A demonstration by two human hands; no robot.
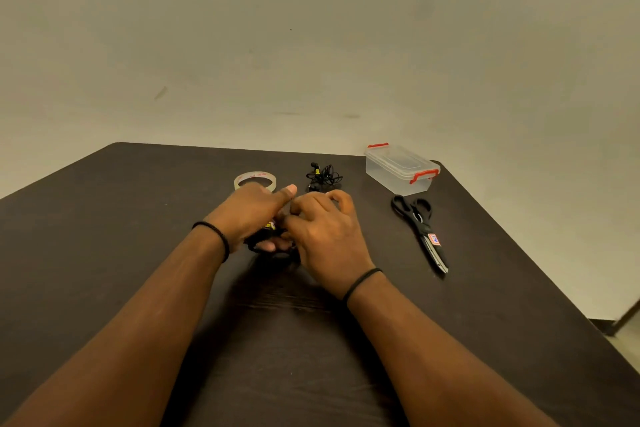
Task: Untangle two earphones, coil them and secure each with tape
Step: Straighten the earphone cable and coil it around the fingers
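Note:
Both my hands meet over the middle of the dark table (104,236). My left hand (249,215) holds a black earphone bundle (265,236) with a small yellow tag, mostly hidden under the palm. My right hand (325,229) pinches that same cable from the right, fingers curled. A second black earphone (322,176) lies tangled on the table just beyond my hands. A roll of clear tape (255,180) lies flat behind my left hand.
Black scissors (420,229) lie to the right, blades pointing toward me. A clear plastic box (400,168) with red clips and its lid on stands at the back right corner. The table's right edge runs diagonally beside them.

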